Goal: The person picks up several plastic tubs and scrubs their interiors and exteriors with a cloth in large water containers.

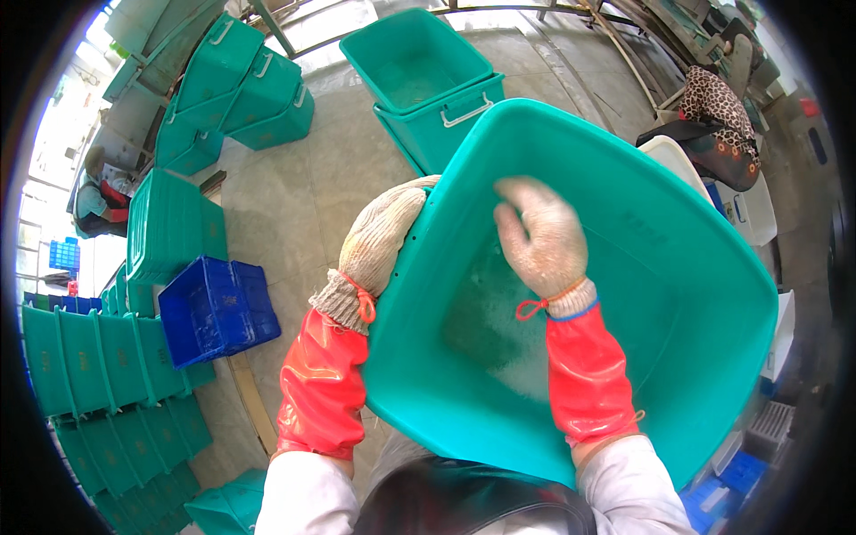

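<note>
A large green plastic tub (682, 294) is tilted in front of me, its mouth facing up toward me. My left hand (384, 234), in a knitted glove, is shut on the tub's left rim, with the fingers wrapped over the outside. Inside the mouth of the tub is my right hand (543, 234), gloved and slightly blurred. Its thumb stands apart from the fingers and nothing shows in it, though the palm is hidden. A whitish patch (518, 364) lies on the tub's bottom, partly behind my right forearm. Red sleeve covers are on both forearms.
Two nested green tubs (435, 127) stand just beyond mine. Stacked green tubs (87, 361) and blue crates (217, 311) line the left. One person (103, 194) sits at far left, another (719, 127) at upper right beside white bins (749, 207).
</note>
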